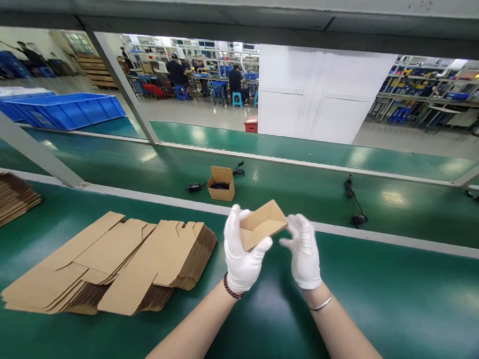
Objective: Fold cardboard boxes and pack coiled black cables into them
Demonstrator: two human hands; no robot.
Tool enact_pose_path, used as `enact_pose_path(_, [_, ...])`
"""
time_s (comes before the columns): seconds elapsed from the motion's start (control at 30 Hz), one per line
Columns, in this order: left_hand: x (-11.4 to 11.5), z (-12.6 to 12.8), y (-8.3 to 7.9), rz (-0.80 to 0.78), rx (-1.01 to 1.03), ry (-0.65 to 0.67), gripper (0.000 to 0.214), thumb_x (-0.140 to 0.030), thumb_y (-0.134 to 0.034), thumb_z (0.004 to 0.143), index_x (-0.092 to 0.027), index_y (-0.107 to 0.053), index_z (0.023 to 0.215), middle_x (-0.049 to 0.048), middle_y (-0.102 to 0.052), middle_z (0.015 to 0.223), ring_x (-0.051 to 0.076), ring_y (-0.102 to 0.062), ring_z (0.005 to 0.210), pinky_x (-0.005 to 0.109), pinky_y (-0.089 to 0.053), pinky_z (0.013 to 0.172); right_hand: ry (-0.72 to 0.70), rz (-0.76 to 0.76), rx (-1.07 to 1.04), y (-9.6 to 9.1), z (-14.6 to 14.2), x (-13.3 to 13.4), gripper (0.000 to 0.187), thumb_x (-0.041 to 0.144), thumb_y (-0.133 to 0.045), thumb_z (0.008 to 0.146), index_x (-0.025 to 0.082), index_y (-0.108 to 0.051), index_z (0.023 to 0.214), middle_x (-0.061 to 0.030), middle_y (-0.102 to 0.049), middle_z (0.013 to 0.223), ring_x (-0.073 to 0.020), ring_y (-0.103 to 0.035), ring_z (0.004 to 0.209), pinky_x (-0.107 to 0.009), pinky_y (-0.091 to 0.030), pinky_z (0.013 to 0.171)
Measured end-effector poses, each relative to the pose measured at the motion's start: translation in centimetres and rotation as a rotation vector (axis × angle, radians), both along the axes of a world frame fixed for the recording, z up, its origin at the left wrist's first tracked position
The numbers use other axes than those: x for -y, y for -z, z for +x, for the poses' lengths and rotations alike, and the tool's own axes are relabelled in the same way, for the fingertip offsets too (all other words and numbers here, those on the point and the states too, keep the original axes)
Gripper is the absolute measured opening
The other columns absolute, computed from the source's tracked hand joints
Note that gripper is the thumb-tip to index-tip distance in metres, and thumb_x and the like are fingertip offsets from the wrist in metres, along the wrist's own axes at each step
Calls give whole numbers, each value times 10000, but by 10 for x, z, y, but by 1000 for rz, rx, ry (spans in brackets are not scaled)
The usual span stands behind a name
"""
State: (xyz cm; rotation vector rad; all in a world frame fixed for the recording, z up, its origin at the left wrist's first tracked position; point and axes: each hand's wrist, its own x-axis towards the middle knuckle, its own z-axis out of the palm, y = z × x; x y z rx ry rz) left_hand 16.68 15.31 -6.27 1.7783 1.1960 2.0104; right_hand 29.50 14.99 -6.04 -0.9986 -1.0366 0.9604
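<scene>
While one kraft carton [262, 224] sits part-folded, flat blanks [110, 264] lie stacked

My left hand [243, 252] pinches the carton in a narrow grip; my right hand [303, 252] is open, fingertips at its corner. The blanks just left of my hands are all unfolded. Farther off, an open box [221, 185] already holds a coiled black cable [220, 186], while a loose cable [354, 204] lies unboxed.

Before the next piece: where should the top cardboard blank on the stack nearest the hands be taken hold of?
Likely the right edge of the top cardboard blank, approached from the right by the left hand, the nearer one. The blanks lie fanned flat, so that edge stands clear of those beneath.
</scene>
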Motion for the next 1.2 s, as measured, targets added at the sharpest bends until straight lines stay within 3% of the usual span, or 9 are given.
enact_pose_path(0.1, [3, -1, 6, -110, -76, -51, 664, -431, -545, 891, -232, -267, 1460, 161, -457, 1405, 292, -476, 1287, 462, -424, 1051, -275, -104, 252, -6, 1, -2, 462, 515, -251, 967, 241, -450, 1281, -105, -629, 1137, -223, -654, 882, -294, -516, 532])
enact_pose_path(0.23, [-5, -18, 21, -200, -402, -102, 868, -450, -715, 742, -173, -289, 1446, 191, -504, 1362, 368, -438, 1307, 553, -339, 1092, -240, -14, 986, -14, 12, -1, 262, 386, -467, 914, 205, -605, 1044, -101, -668, 993, -223, -629, 875, -309, -508, 696])
enact_pose_path(0.33, [-17, -34, 38, -413, -513, 97, 1033, -468, -754, 673, -162, -184, 1479, 170, -603, 1239, 367, -564, 1169, 541, -451, 985, -422, 126, 1417, -21, 26, -11, 249, 391, -457, 925, 252, -646, 1007, -54, -690, 998, -210, -628, 920, -309, -494, 777])
enact_pose_path(0.47, [-17, -53, 55, -768, -474, 179, 1039, -400, -714, 723, -171, -68, 1504, 173, -572, 1297, 332, -592, 1153, 479, -522, 912, -100, -134, 1620, -28, 81, -56, 352, 340, -326, 977, 355, -604, 1193, 30, -621, 1253, -157, -577, 1111, -270, -453, 920])
enact_pose_path(0.63, [13, -58, 47, -227, -413, -174, 821, -352, -655, 799, -195, -230, 1483, 180, -528, 1348, 353, -485, 1272, 545, -440, 1011, 46, -446, 1708, -21, 179, -106, 447, 101, -476, 795, 198, -649, 1195, -159, -568, 1296, -291, -568, 1124, -379, -478, 851])
enact_pose_path(0.73, [32, -38, 33, 110, -496, -37, 713, -239, -659, 794, -273, -346, 1434, 112, -618, 1230, 293, -575, 1168, 478, -480, 988, 25, -491, 1751, -16, 202, -113, 381, 130, -535, 761, 185, -695, 1102, -196, -567, 1282, -339, -548, 1134, -442, -459, 869])
enact_pose_path(0.83, [42, -5, 28, 12, -570, 214, 687, -220, -615, 830, -312, -316, 1441, 87, -615, 1269, 260, -583, 1180, 440, -499, 983, -16, -413, 1752, -19, 194, -111, 309, 224, -527, 827, 159, -674, 1091, -185, -609, 1219, -308, -561, 1111, -407, -441, 893])
enact_pose_path(1.0, [41, 30, 42, -620, -269, 466, 783, -357, -552, 886, -255, -92, 1511, 168, -406, 1480, 284, -486, 1299, 490, -463, 1024, -217, -210, 1690, -20, 140, -64, 329, 475, -557, 847, 221, -651, 1035, -63, -696, 954, -205, -641, 865, -263, -449, 735])
enact_pose_path(1.2, [44, 24, 41, -769, -369, 531, 640, -499, -507, 877, -181, -392, 1421, 148, -380, 1502, 292, -336, 1399, 509, -307, 1140, -495, 86, 1856, 16, 59, 34, 374, 520, -608, 803, 153, -668, 839, -105, -667, 749, -256, -619, 731, -324, -418, 651])
